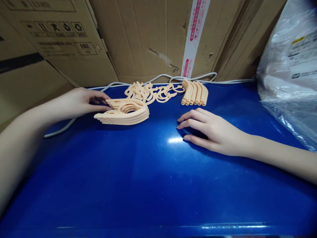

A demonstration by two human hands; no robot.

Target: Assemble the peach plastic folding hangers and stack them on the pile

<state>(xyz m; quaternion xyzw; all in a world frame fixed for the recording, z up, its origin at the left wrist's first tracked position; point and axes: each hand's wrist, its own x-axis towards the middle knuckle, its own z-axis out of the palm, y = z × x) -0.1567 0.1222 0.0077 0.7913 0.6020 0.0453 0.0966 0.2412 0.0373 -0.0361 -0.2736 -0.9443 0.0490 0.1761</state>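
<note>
While the left hand (81, 102) touched the stack (123, 114), grip unclear, the right hand (213, 132) lay open, empty. Beyond them, loose pieces (153, 92) lay unstacked.

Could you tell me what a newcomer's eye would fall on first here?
The glossy blue table stands out, with peach plastic pieces at its back: a flat stack touched by the left hand, a loose tangle behind it, and a neat row to the right. The right hand rests open on the blue, apart from them.
</note>
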